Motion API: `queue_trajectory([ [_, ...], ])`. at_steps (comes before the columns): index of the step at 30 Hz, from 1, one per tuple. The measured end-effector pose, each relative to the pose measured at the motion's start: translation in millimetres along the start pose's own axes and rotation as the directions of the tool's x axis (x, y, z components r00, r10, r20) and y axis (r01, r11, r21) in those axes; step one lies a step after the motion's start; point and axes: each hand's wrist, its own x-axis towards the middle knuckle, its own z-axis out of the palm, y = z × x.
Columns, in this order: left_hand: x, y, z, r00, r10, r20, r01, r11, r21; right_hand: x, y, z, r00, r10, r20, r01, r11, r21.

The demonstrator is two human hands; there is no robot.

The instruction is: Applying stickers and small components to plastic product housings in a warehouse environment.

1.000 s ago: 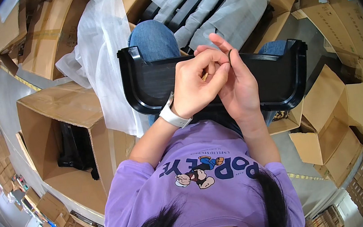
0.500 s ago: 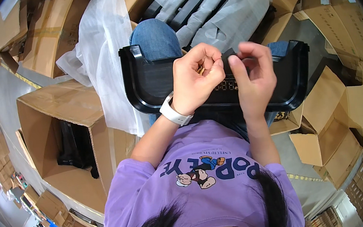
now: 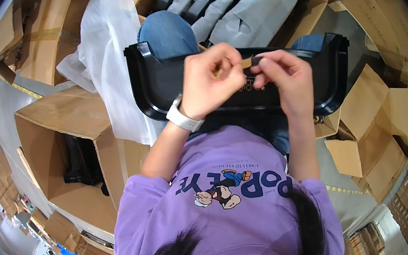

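A black plastic panel with a raised, rounded rim (image 3: 146, 96) lies across my lap, over my jeans. Above its middle, my left hand (image 3: 212, 81) is closed on a narrow tan strip (image 3: 246, 63). A white band circles my left wrist. My right hand (image 3: 286, 72) pinches a small black piece (image 3: 256, 61) at the strip's right end. Whether the strip and the black piece are stuck together I cannot tell. Part of the strip is hidden in my left fingers.
Beyond my knees, an open carton holds several black panels in white foam wrap (image 3: 256, 16). White sheeting (image 3: 112, 67) hangs to the left, beside an open cardboard box (image 3: 62, 112) with dark items inside. Another open carton (image 3: 375, 134) stands at right.
My hands have drawn slightly apart, and a length of tan strip now shows between them. The black piece has turned and is mostly covered by my right fingers.
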Motion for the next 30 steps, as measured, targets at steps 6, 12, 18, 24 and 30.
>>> queue_trajectory([
  [6, -3, -29, -42, 0.96, -0.281, 0.013, 0.236, 0.779, -0.581, -27, -1, -29, 0.936, -0.18, -0.302, -0.008, 0.848, -0.531],
  [12, -5, -34, -43, 0.945, -0.326, 0.003, 0.241, 0.693, -0.68, -40, 33, -27, 0.87, -0.476, 0.13, 0.318, 0.34, -0.885],
  [18, -6, -39, -38, 0.946, -0.314, 0.079, 0.274, 0.649, -0.71, -34, 38, -26, 0.858, -0.49, 0.155, 0.323, 0.28, -0.904],
  [24, -7, -44, -36, 0.922, -0.362, 0.141, 0.344, 0.594, -0.727, -33, 40, -27, 0.862, -0.472, 0.186, 0.328, 0.24, -0.914],
  [30, -9, -48, -36, 0.907, -0.385, 0.171, 0.38, 0.571, -0.728, -33, 42, -27, 0.861, -0.466, 0.204, 0.324, 0.192, -0.927],
])
